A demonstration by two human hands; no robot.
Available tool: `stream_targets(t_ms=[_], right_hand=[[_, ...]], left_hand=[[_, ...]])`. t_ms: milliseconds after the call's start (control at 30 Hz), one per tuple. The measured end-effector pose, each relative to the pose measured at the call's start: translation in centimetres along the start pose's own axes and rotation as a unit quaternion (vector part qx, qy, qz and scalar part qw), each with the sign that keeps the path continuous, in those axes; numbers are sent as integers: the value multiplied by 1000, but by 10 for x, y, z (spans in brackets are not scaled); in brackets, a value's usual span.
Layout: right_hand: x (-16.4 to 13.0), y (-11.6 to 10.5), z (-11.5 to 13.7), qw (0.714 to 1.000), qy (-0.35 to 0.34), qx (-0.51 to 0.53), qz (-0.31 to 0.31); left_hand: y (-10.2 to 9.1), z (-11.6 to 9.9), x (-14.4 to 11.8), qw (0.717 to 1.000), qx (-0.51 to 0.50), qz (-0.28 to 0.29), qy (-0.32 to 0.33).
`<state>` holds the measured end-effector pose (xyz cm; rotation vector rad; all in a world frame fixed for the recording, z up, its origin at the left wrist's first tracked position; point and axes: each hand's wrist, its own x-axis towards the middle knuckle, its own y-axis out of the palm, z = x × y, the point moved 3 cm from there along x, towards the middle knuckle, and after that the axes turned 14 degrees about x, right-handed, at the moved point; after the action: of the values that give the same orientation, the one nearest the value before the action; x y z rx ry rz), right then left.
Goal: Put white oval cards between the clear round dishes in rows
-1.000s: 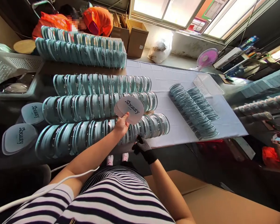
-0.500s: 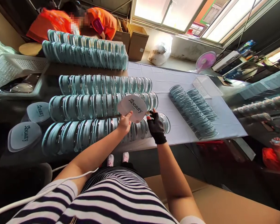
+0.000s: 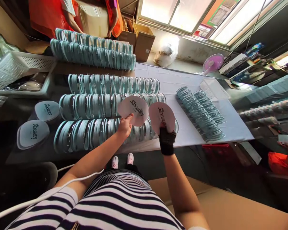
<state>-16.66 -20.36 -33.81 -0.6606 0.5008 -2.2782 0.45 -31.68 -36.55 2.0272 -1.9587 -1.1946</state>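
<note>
My left hand [image 3: 125, 126], bare, pinches a thin pale rounded disc [image 3: 137, 108] printed "beauty", thumb on its face. Whether it is one disc or a small stack, I cannot tell. My right hand [image 3: 167, 138], in a black fingerless glove, grips a second printed disc [image 3: 159, 111] of pinkish tint, with its fingers partly behind it. The two discs sit side by side, edges close together. Below them runs the nearest row of upright glassy round pieces [image 3: 86, 132]; another such row [image 3: 91, 107] lies just beyond.
Two stacks of printed discs [image 3: 33, 134] lie at the left. More rows of round pieces [image 3: 93, 54] stand farther back, and shorter rows [image 3: 199, 111] lie to the right on the white cloth [image 3: 175, 127]. A white basket [image 3: 50, 68] is at left. Co-workers stand behind the table.
My right hand has taken hold of a disc and moved slightly right and down with it. The left hand keeps its disc. At the back, the co-workers now stand around a large carton.
</note>
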Motion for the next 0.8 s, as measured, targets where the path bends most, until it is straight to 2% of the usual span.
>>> stream_targets(t_ms=[67,133,233,300,367,467,600,700,800], right_hand=[[-35,-24,-11,996,-25,-68,44],[-76,-34,-17,989,-34,-96,104],[-113,-15,-18,968,-15,-141,206],[-109,7,-14,948,8,-198,247],[-91,20,-8,930,28,-254,262],[-70,14,3,918,28,-296,262],[-83,1,14,913,5,-311,263],[-94,23,18,908,-1,-310,282],[-88,53,20,909,20,-297,291]], left_hand=[[-2,-11,6,999,-37,7,6],[-4,-18,11,998,-63,29,-2],[-8,-19,15,996,-75,46,-25],[-9,-17,16,996,-72,48,-27],[-11,-17,17,996,-67,49,-26],[-12,-18,18,996,-66,49,-28],[-13,-17,19,995,-74,49,-40],[-13,-15,20,995,-78,52,-41],[-13,-13,19,996,-71,44,-38]])
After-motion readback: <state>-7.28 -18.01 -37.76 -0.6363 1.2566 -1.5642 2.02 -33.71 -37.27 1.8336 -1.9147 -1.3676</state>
